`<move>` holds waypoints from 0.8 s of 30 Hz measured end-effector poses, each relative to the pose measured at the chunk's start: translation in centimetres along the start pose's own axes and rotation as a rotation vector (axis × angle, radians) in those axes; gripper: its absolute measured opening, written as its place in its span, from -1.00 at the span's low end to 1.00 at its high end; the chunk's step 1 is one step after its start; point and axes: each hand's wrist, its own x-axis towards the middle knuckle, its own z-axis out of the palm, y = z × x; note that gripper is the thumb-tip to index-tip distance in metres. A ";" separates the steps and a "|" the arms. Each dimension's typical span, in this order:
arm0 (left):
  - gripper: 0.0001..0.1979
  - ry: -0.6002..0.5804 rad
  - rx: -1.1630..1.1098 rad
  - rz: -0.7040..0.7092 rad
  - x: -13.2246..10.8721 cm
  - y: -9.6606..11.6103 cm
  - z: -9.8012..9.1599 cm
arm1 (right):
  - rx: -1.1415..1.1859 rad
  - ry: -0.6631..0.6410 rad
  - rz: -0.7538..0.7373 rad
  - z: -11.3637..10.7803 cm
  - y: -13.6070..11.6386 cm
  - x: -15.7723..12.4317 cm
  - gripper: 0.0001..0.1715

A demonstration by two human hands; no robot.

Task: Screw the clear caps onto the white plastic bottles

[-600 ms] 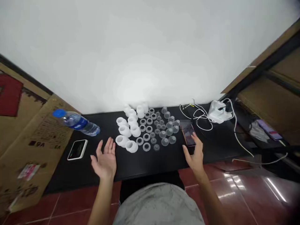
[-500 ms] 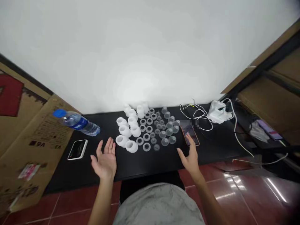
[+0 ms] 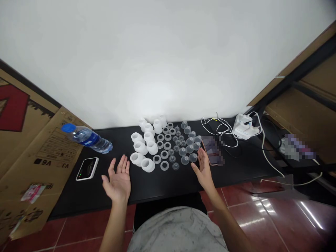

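Palm up and fingers spread, my left hand (image 3: 119,180) rests by the black tabletop's front, left of several small white bottles (image 3: 140,148). My right hand (image 3: 204,171) is open too, its fingertips close to the clear domed caps (image 3: 185,160) and beside a phone (image 3: 214,152). Neither hand holds anything. Between the bottles and the caps lie several translucent rings (image 3: 164,154) and small clear disc-shaped inserts (image 3: 175,166), set out in rough columns. The phone's screen is partly blurred out.
A water bottle with a blue cap (image 3: 89,139) and a white handheld device (image 3: 87,168) are at the left, near a cardboard box (image 3: 49,157). White cables (image 3: 223,127) and a white charger (image 3: 244,126) lie at the right. A white wall (image 3: 157,59) rises behind the table (image 3: 160,187).
My right hand has moved left off the phone toward the clear caps. My left hand stays about where it was.
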 end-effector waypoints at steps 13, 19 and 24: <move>-0.28 0.006 0.001 0.001 0.0 0.1 0.1 | 0.019 -0.042 0.021 1.4 0.4 1.0 0.05; -0.28 0.009 0.006 0.002 -0.1 0.1 0.2 | 0.037 -0.044 0.012 1.8 0.4 1.2 0.02; -0.28 0.001 0.007 0.002 -0.2 0.2 0.2 | 0.069 -0.032 0.036 2.1 0.3 1.4 0.00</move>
